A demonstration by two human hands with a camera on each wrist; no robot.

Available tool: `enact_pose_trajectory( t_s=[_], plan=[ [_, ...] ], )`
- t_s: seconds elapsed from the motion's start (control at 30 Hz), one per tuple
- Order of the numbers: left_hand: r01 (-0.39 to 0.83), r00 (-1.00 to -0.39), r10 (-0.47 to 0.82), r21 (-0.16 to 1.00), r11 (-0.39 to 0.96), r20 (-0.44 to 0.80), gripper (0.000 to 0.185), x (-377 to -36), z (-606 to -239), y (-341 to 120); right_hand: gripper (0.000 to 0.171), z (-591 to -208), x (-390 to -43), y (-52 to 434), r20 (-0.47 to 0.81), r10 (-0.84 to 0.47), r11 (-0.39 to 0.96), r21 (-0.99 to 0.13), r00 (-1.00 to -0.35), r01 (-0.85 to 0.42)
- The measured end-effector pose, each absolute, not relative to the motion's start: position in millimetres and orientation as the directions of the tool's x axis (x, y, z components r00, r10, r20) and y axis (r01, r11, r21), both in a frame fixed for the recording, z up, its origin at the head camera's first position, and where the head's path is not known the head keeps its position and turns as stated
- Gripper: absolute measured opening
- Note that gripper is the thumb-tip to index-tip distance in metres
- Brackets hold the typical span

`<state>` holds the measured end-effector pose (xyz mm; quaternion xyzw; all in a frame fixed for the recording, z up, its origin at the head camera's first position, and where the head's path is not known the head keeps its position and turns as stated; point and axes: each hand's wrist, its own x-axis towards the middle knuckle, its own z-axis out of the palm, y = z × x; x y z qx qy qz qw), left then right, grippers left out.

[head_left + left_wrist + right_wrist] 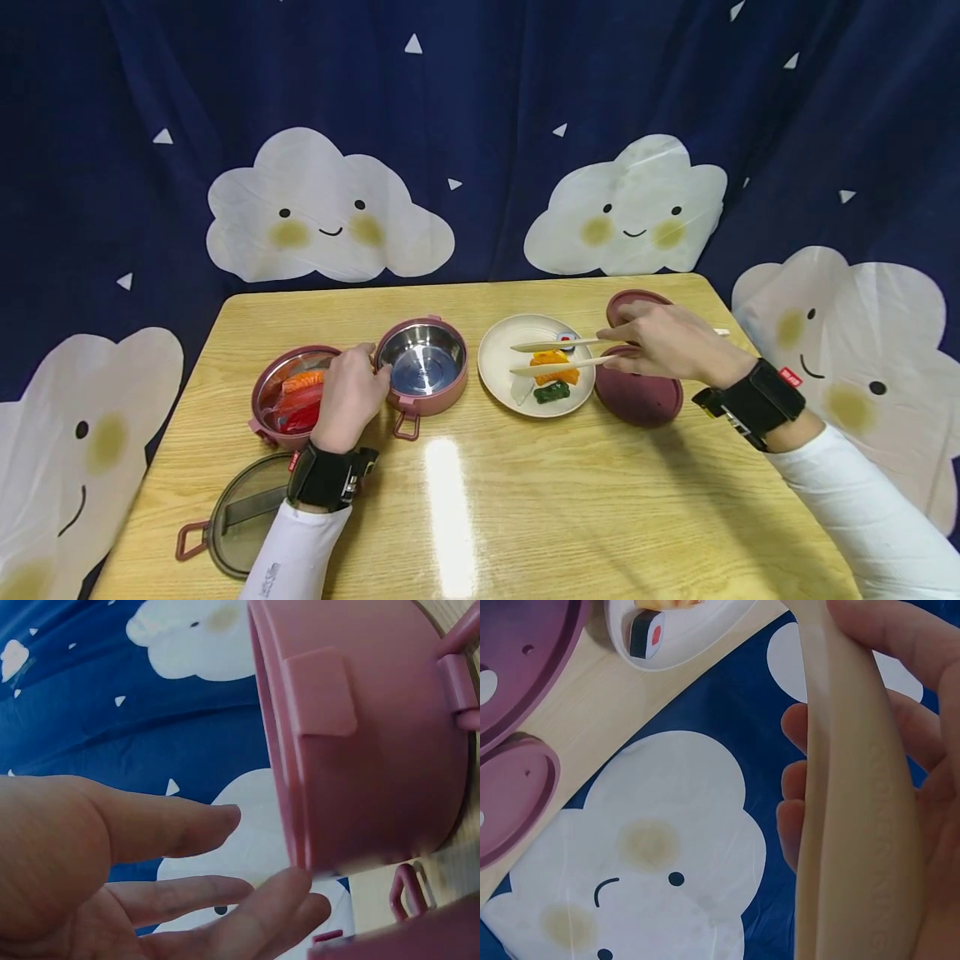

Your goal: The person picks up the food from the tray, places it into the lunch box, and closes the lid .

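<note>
My right hand grips a pair of cream tongs, their two arms spread apart over the round plate. On that plate lie orange-yellow toy food pieces, a dark green piece, a whitish piece and a small sushi roll. My left hand is between two pink bowls, fingers spread, fingertips right at the rim of the steel-lined bowl, which has nothing inside. The left bowl contains orange and red pieces, partly hidden by the hand.
A grey see-through lid with a pink handle lies at the table's front left, partly under the left forearm. Two maroon lids lie right of the plate beneath the right hand. A dark blue curtain with clouds hangs behind the wooden table.
</note>
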<state>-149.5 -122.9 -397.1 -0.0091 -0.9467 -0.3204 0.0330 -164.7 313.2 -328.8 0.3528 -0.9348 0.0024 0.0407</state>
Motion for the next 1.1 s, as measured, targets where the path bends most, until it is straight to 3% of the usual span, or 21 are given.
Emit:
enact_pose_trajectory(
  t_s=[0.23,0.47,0.73,1.1],
  plan=[
    [0.034,-0.997,-0.010,0.579,0.815,0.073,0.017,-153,-405,-122,0.039,-329,-165,312,0.056,-0.637,0.770,0.016,-0.768,-0.638],
    [0.027,-0.998,-0.011,0.602,0.798,0.060,0.036,-154,-410,-122,0.039,-332,-165,313,0.061,-0.640,0.768,0.028,-0.766,-0.640],
    [0.043,-0.997,-0.006,0.601,0.798,0.079,0.021,-155,-413,-124,0.042,-332,-166,315,0.058,-0.644,0.765,0.041,-0.763,-0.643],
    [0.032,-0.998,-0.006,0.621,0.783,0.059,0.031,-156,-413,-121,0.035,-320,-169,314,0.047,-0.703,0.709,0.115,-0.710,-0.695]
  ],
)
